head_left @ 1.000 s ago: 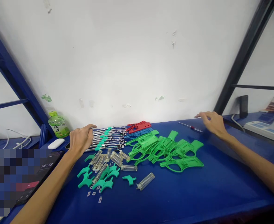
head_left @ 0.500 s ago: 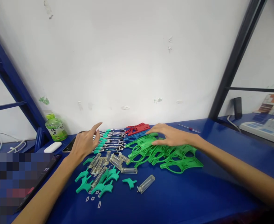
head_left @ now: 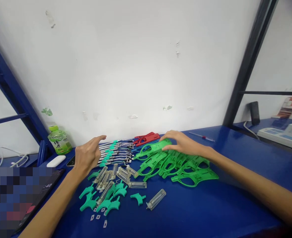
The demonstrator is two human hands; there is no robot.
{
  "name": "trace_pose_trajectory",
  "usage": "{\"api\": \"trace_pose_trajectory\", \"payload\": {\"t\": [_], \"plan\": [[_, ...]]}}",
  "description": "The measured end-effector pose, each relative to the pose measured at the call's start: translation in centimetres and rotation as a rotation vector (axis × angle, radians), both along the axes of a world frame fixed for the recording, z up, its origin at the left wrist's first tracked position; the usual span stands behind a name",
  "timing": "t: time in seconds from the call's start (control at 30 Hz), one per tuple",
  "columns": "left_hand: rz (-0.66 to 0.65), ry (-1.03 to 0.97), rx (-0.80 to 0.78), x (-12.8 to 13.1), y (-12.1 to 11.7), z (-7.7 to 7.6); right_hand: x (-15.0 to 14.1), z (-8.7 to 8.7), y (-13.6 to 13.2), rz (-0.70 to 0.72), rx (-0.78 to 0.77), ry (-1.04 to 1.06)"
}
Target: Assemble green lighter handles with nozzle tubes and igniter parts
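Right hand: the right hand [head_left: 185, 144] sits on the top green frame [head_left: 153, 148] at the back-left corner of the green pile [head_left: 180, 163]; the grip is half closed, fingertips curled over the frame's upper edge, thumb below, and I can't tell whether it's truly pinched.
Frame axis: long side runs left-right, tilted up slightly toward the wall.
Left hand: the left hand [head_left: 87, 155] hovers left of the pile above the metal rods [head_left: 115, 152], fingers loosely spread, holding nothing.
Nearer hand: the right one, already touching; the left is well apart.
Left of the pile: clear tubes [head_left: 116, 175] and teal triggers [head_left: 103, 198] crowd the desk [head_left: 210, 211].
Behind the pile: red frames [head_left: 147, 138], a screwdriver [head_left: 202, 136], then the wall.
Open room: bare desk in front of and right of the pile.
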State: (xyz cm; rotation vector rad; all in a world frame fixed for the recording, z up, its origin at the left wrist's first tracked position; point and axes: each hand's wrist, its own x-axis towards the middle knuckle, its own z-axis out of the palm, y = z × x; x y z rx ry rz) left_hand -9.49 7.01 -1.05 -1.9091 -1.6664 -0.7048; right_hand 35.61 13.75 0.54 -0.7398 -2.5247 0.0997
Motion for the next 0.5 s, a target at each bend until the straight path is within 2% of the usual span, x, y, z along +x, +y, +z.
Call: {"api": "trace_pose_trajectory", "payload": {"t": [0.13, 0.23, 0.5], "plan": [[-0.068, 0.024, -0.045, -1.4, 0.5, -0.4, 1.5, 0.3, 0.3, -0.128, 0.129, 0.179], [-0.089, 0.052, -0.068, -2.0, 0.9, -0.7, 2.1, -0.2, 0.7, -0.185, 0.242, 0.232], [-0.124, 0.111, -0.103, -2.4, 1.5, -1.4, 2.1, -0.9, 0.6, -0.165, 0.490, 0.163]]}}
